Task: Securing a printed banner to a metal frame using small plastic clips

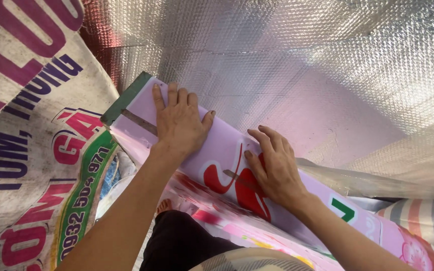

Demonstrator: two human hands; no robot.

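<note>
Flatly, both hands (pixel 179 120) (pixel 272 165) on pink sheet (pixel 222 145).

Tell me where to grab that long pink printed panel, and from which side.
Grip the pink panel across its narrow width, probably mid-length between the left hand and right hand, which both press flat on its face. Come from above, fingers wrapping the upper long edge: it lies tilted against the silver foil sheet, and its green end looks awkward to reach.

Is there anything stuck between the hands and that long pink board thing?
Nothing visible. The left hand lies flat on the pink board near its green end, and the right hand rests on the board's red print. Both palms touch it directly.
</note>
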